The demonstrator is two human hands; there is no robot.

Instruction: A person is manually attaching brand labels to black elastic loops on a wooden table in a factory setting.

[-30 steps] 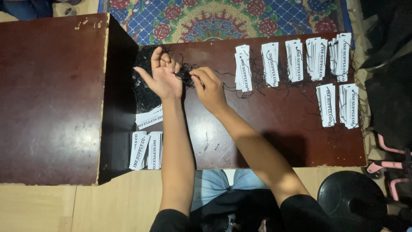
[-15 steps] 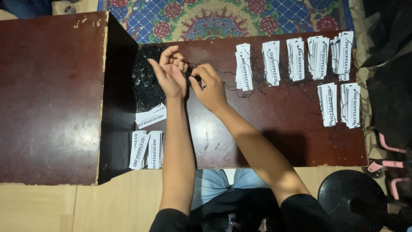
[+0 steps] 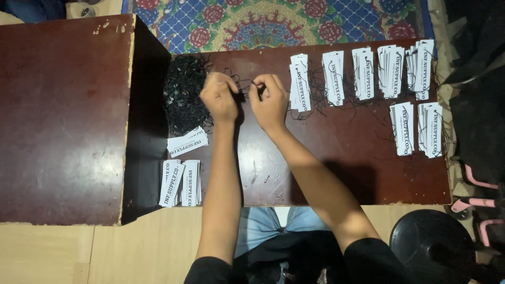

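Pinching a black string (image 3: 247,87), left hand (image 3: 218,97) and right hand (image 3: 271,102) meet above the table (image 3: 342,158).

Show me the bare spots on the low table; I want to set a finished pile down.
Bare wood lies between the right forearm and the two right-hand tag stacks, toward the near edge. The far row of tags and black string heap are crowded. The raised table looks bare.

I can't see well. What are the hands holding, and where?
Both hands, left hand and right hand, pinch a thin black string between fingertips; exact spot unclear.
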